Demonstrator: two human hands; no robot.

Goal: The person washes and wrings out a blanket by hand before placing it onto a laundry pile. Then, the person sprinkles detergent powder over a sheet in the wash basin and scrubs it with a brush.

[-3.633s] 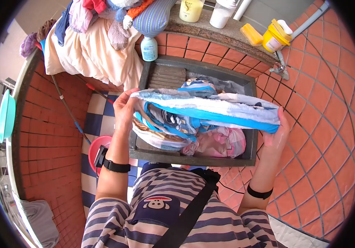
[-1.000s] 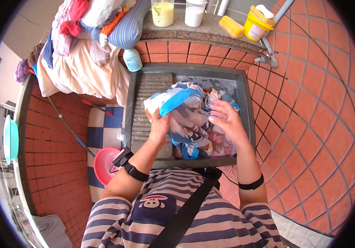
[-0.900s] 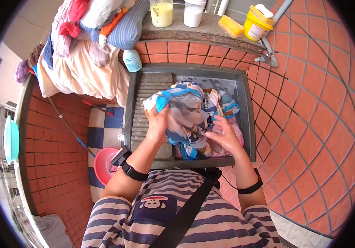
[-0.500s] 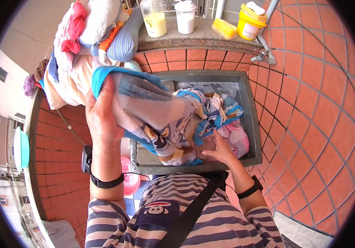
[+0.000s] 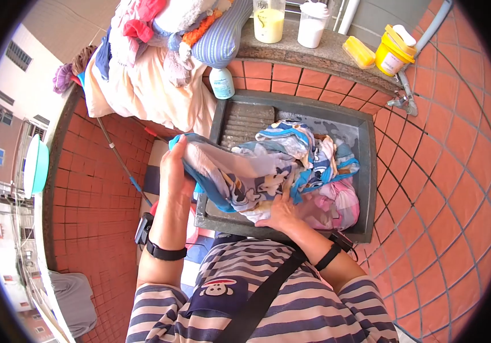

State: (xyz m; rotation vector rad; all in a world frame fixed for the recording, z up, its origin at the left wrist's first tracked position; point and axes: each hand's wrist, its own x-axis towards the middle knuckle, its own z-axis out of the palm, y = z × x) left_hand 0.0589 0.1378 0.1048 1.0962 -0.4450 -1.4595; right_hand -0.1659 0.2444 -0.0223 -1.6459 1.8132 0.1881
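Lowered over the sink [image 5: 367, 183] since the earlier frame, the towel [image 5: 245, 171] is coming under apparent two-handed control. Left hand [image 5: 174, 171] is pinching its blue edge, rear fingers hidden; right hand [image 5: 282, 215] is touching it, thumb splaying outward, grip unclear.

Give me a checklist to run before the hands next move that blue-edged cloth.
1. Left hand gripping the blue-edged cloth: ok.
2. Right hand gripping it too: cannot tell; it touches the lower part.
3. Cloth free of the patterned laundry beside it: cannot tell; folds meet.
4. Whole cloth above the sink: not ok; seen from above, its left end reaches past the rim.
5. Pink cloth inside the sink: ok.
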